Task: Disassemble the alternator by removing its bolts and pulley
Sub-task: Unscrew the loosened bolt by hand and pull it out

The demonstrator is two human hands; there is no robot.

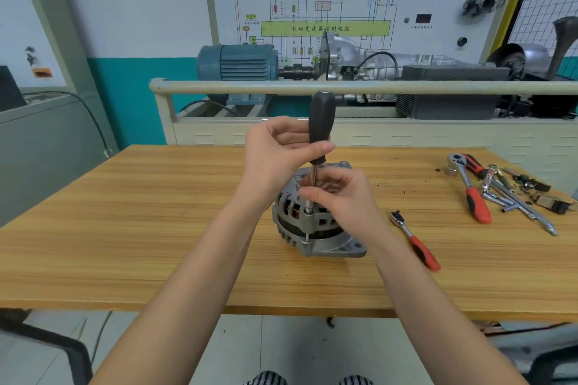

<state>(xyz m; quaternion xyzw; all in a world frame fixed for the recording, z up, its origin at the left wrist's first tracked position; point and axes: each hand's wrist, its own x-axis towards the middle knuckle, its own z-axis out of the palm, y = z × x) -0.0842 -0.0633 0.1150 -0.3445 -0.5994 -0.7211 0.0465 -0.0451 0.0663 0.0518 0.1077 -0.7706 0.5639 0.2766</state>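
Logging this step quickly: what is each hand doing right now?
Left hand: grips the nut driver by its black handle.
Right hand: pinches the driver's metal shaft above the alternator.

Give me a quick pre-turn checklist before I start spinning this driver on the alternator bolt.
1. Driver upright over the bolt: ok, shaft runs almost straight down.
2. Tip seated on the bolt head: cannot tell, the joint is too small to see.
3. Left hand grips the handle: ok.
4. Right hand pinches the shaft as a guide: ok.
5. Alternator braced: not ok, it stands free on the table, neither hand holding it.
6. Small ratchet clear of the right forearm: ok, close beside it.
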